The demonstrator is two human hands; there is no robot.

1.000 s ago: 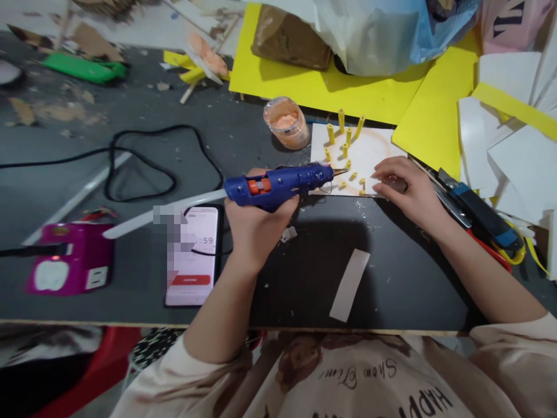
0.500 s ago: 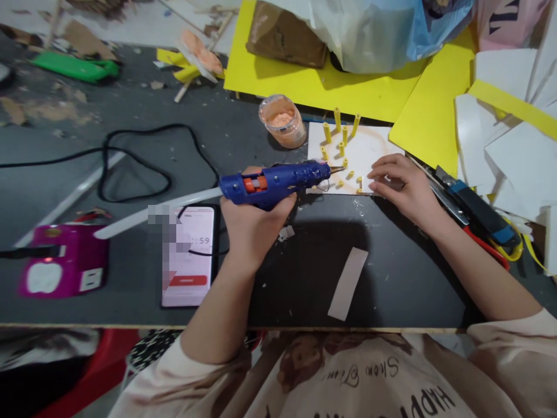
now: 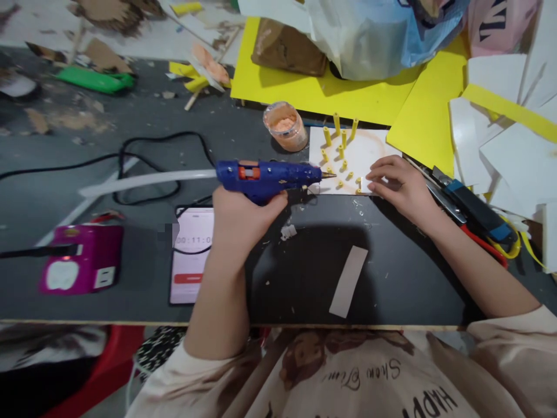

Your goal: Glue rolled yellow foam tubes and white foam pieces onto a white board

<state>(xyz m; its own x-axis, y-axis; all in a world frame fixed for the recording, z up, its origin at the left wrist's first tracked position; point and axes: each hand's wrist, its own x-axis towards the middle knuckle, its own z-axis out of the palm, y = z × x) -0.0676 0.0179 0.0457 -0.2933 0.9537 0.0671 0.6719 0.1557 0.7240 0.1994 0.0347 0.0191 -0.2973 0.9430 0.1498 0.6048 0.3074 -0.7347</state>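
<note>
My left hand (image 3: 243,217) is wrapped round the handle of a blue hot glue gun (image 3: 270,177), with a long white glue stick (image 3: 152,177) sticking out of its back. The gun's metal tip hangs over the left part of a white board (image 3: 374,145), among short yellow posts (image 3: 344,139) that stand upright on it in rows. My right hand (image 3: 400,184) is at the board's right side, fingers bent and pinched on a small white piece (image 3: 364,184) beside the front posts. Its fingertips partly hide that piece.
A tub of orange paste (image 3: 287,130) stands behind the gun. Nearby are a phone (image 3: 187,261), a magenta box (image 3: 82,261) with a cable, a white strip (image 3: 348,281), a utility knife (image 3: 478,209), yellow sheets (image 3: 426,122) and a green object (image 3: 93,79).
The glue gun has drawn back slightly to the left and levelled, its tip leaving the middle posts. The glue stick's tail has swung up. My right hand has barely moved.
</note>
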